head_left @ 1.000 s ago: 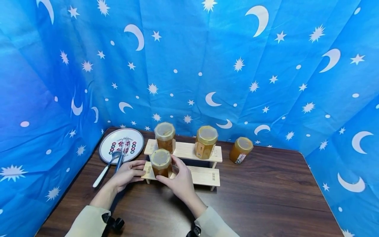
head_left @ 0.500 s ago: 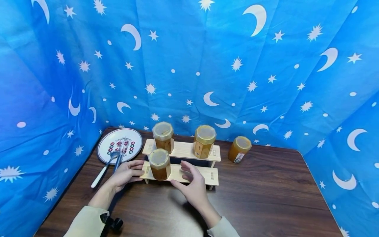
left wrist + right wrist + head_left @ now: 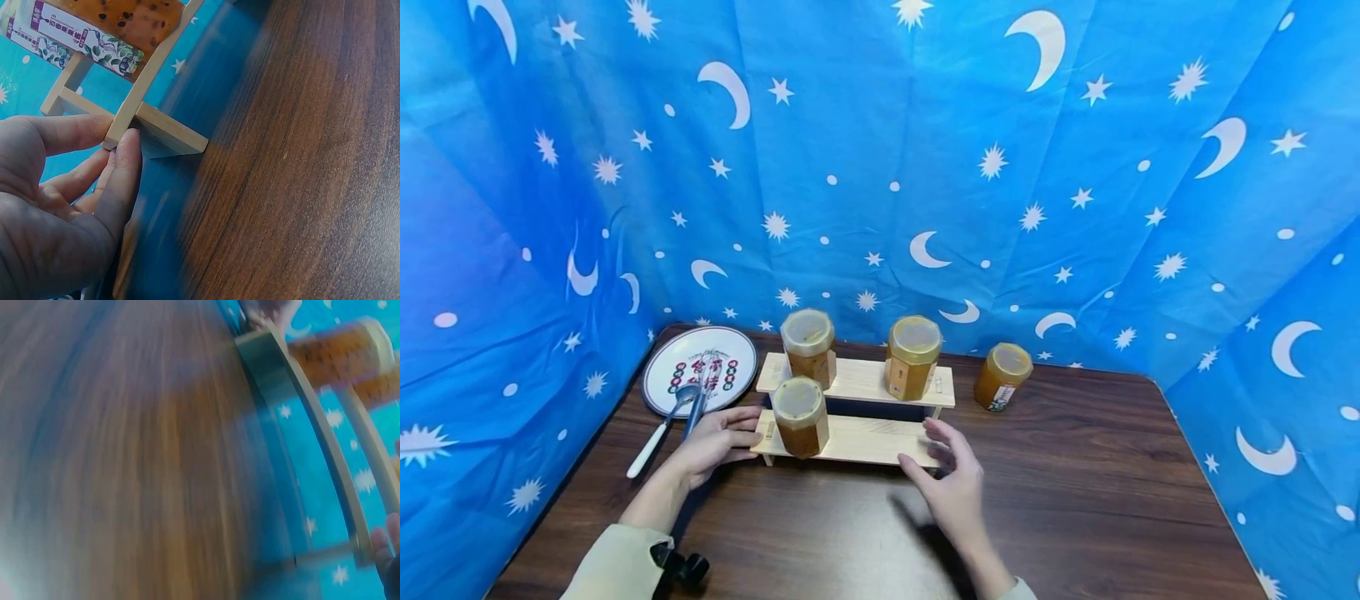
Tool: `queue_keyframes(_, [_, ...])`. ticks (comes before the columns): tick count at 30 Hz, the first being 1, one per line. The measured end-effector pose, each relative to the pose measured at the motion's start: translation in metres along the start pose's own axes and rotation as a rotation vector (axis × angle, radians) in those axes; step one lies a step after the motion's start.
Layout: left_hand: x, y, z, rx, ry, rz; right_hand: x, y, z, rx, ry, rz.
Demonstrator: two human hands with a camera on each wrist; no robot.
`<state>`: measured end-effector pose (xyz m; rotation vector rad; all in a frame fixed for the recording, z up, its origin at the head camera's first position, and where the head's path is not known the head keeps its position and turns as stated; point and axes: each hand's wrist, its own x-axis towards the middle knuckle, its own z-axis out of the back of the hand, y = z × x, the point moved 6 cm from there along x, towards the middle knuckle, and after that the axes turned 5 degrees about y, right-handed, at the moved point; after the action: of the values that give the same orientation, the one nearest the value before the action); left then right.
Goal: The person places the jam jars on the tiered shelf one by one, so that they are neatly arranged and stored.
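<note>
A two-step wooden rack (image 3: 865, 437) stands on the dark table. My left hand (image 3: 711, 450) pinches the left end of its lower board between thumb and fingers, plainly seen in the left wrist view (image 3: 75, 200). A jar of amber preserve with dark seeds (image 3: 801, 417) stands on that board's left part. Two more jars, a left one (image 3: 808, 346) and a right one (image 3: 914, 358), stand on the upper board. My right hand (image 3: 955, 479) is at the lower board's right end, thumb and fingers spread apart, holding nothing; whether they touch the wood I cannot tell.
A fourth-side amber jar (image 3: 1002, 379) stands on the table right of the rack. Left of it lies a printed white plate (image 3: 662, 367) with a white-handled spoon (image 3: 647, 450) and a whisk (image 3: 696, 408). A blue star-patterned cloth (image 3: 850, 125) walls the back and sides.
My right hand has let go of the front jar and moved right along the lower board to its right end. The jar stays on the board. My left hand keeps its grip.
</note>
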<state>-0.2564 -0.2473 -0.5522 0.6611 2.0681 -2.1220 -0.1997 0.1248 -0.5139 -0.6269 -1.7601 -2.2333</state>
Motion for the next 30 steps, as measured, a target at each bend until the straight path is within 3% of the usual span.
queue_keyframes(7, [0.001,0.001,0.001,-0.008,0.009,-0.011,0.005,-0.017,0.052,-0.127,-0.183,-0.010])
queue_keyframes(15, [0.002,0.002,0.000,-0.011,0.020,-0.017,0.022,-0.051,0.091,-0.186,-0.284,-0.186])
queue_keyframes(22, [0.002,0.004,0.002,-0.008,0.007,-0.008,0.048,-0.070,0.102,-0.181,-0.221,-0.328])
queue_keyframes(30, [0.001,0.002,0.001,-0.005,0.014,-0.017,0.075,-0.099,0.104,-0.219,-0.084,-0.449])
